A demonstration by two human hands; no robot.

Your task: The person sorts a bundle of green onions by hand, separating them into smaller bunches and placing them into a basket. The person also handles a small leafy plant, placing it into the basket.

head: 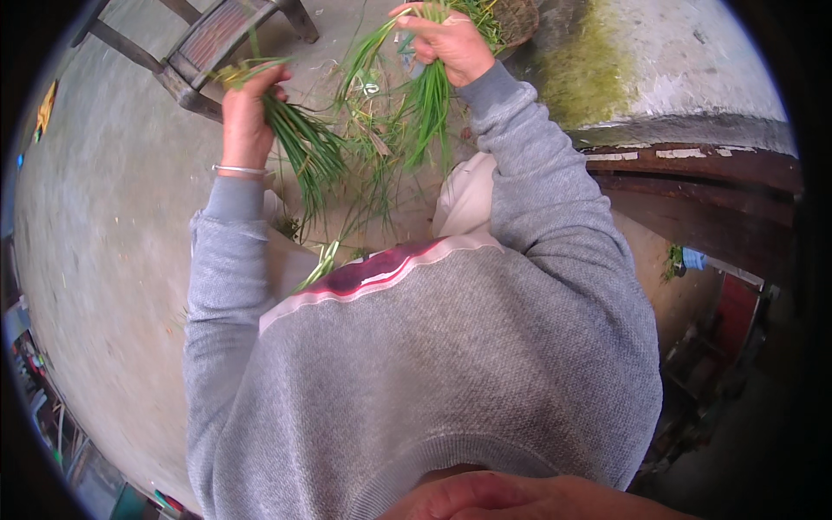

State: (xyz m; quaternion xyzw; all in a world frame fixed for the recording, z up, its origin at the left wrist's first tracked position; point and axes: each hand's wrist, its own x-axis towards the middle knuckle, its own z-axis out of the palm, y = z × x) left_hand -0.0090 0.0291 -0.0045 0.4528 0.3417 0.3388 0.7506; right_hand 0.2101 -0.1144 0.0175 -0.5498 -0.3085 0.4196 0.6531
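My left hand (250, 120), with a pale bangle at its wrist, grips a bunch of long green leaves that look like Chinese chives (300, 140). The blades hang down to the right, and yellowish ends stick out above the fist. Farther right, my right hand (457, 51) is closed round a second bunch of green leaves (429, 107), which droops below and to the left of it. Loose green blades (374, 130) lie scattered on the ground between the two bunches. Several pale stalks (323, 263) show at the hem of my sweatshirt.
A low wooden chair (227, 39) stands at the upper left. Behind my right hand is a woven basket (517, 23) with more greenery. A concrete ledge (682, 127) edges the right side, above dark brown boards (702, 172). Concrete floor (117, 227) spreads out to the left.
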